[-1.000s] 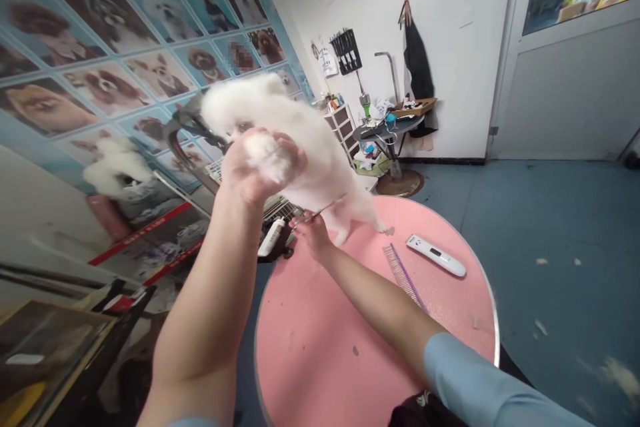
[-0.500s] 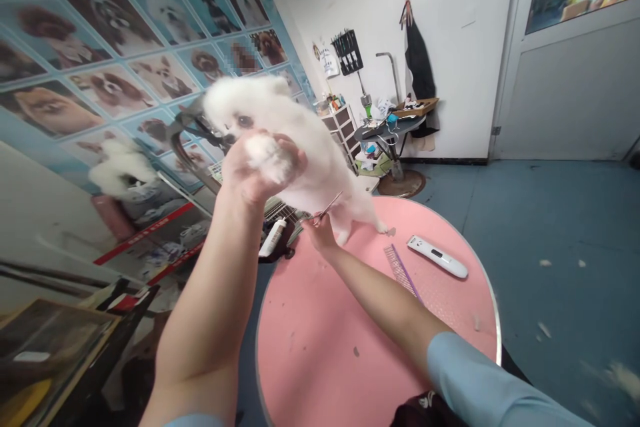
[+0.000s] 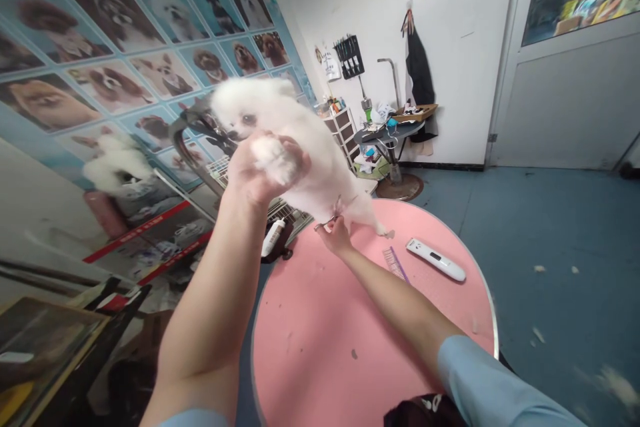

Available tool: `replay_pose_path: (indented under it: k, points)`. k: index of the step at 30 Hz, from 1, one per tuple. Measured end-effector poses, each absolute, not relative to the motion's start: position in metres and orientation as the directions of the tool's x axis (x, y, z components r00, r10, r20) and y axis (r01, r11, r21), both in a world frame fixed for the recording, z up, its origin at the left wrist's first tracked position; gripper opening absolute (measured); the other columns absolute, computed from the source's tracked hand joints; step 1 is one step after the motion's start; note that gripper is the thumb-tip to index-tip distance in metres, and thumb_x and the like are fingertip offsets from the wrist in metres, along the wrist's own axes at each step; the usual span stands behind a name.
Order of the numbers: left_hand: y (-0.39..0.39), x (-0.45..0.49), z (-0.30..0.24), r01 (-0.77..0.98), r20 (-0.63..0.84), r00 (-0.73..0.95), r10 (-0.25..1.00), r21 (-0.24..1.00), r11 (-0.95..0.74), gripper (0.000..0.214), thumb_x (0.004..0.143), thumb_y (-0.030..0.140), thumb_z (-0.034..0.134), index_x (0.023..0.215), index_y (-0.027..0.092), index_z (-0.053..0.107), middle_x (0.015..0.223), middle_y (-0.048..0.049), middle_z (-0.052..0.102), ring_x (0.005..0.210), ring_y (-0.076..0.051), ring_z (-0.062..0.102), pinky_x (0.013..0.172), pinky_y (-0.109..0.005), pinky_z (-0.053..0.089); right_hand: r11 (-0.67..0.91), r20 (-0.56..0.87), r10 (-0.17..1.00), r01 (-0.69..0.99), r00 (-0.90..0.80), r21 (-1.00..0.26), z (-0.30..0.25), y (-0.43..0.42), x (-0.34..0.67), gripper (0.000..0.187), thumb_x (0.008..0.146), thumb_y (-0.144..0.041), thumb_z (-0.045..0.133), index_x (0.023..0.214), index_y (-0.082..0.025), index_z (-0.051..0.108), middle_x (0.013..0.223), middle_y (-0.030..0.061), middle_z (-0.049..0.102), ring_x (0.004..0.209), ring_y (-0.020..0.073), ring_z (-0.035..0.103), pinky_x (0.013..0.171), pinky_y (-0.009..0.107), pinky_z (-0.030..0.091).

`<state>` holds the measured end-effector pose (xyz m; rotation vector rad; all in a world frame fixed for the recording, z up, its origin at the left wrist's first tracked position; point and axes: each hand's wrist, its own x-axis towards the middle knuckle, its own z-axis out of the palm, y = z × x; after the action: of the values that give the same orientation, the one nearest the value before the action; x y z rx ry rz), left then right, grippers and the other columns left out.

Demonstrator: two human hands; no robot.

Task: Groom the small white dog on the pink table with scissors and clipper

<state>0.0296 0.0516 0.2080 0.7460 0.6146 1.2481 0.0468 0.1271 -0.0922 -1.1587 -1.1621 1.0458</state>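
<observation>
A small white fluffy dog (image 3: 320, 147) stands reared up on its hind legs at the far edge of a round pink table (image 3: 350, 327). My left hand (image 3: 260, 170) is closed round the dog's front paws and holds them high. My right hand (image 3: 334, 235) is closed on a pair of thin scissors (image 3: 341, 210), whose blades point up into the fur of the dog's belly. The dog's head faces the wall on the left.
On the table lie a purple comb (image 3: 395, 263) and a white clipper (image 3: 436, 259). A metal grooming arm (image 3: 187, 147) rises at the left of the dog. A cluttered stand (image 3: 385, 130) sits by the back wall. Fur tufts lie on the blue floor (image 3: 555, 247).
My right hand with the scissors has moved right and up, from beside the dog's flank to under its belly near the hind legs. My left hand keeps the paws raised.
</observation>
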Motion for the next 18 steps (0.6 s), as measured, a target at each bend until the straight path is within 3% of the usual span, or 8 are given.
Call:
replay_pose_path:
  k: [4,7,11,14,18]
  points:
    - [0.049,0.031,0.207,-0.622,-0.018,0.215,0.977,0.768,0.151,0.022,0.084,0.018,0.044,0.062,0.017,0.042,0.053,-0.0005,0.054,0.048,-0.013,0.056,0.063,-0.033,0.056,0.127,0.127,0.988,0.005,0.088,-0.992,-0.120,0.126,0.063,0.039,0.073,-0.029,0.062,0.108,-0.021,0.047,0.096,0.0070,0.067,0.087,0.0228,0.066,0.075,0.033,0.052]
    - [0.050,0.030,0.207,-0.625,-0.028,0.216,0.976,0.764,0.161,0.022,0.083,0.018,0.044,0.061,0.018,0.042,0.051,-0.0003,0.054,0.048,-0.013,0.055,0.064,-0.033,0.055,0.125,0.129,0.983,0.036,0.132,-0.991,-0.138,0.128,0.082,0.051,0.071,-0.031,0.065,0.117,-0.020,0.046,0.109,0.0106,0.067,0.100,0.0241,0.065,0.080,0.033,0.052]
    - [0.051,0.028,0.206,-0.629,-0.021,0.239,0.971,0.758,0.171,0.018,0.080,0.018,0.048,0.063,0.018,0.043,0.052,-0.0004,0.056,0.051,-0.012,0.056,0.068,-0.032,0.054,0.075,0.090,0.987,0.114,0.134,-0.991,-0.148,0.130,0.105,0.039,0.070,-0.019,0.061,0.108,-0.020,0.051,0.101,0.0096,0.069,0.100,0.0247,0.065,0.082,0.034,0.050]
    - [0.050,0.029,0.205,-0.626,-0.025,0.239,0.971,0.760,0.174,0.016,0.079,0.017,0.048,0.064,0.019,0.042,0.053,-0.0004,0.056,0.051,-0.012,0.055,0.070,-0.031,0.053,0.068,0.079,0.994,0.133,0.074,-0.989,-0.149,0.130,0.117,0.029,0.071,-0.025,0.065,0.096,-0.022,0.051,0.087,0.0047,0.067,0.088,0.0238,0.065,0.078,0.034,0.049]
    - [0.049,0.029,0.204,-0.632,-0.030,0.231,0.973,0.756,0.173,0.015,0.077,0.016,0.048,0.064,0.019,0.042,0.052,-0.0006,0.056,0.051,-0.012,0.053,0.071,-0.031,0.051,0.014,0.018,1.000,0.208,0.018,-0.978,-0.152,0.133,0.132,0.029,0.066,-0.025,0.068,0.086,-0.023,0.047,0.075,-0.0013,0.060,0.078,0.0208,0.062,0.073,0.032,0.047]
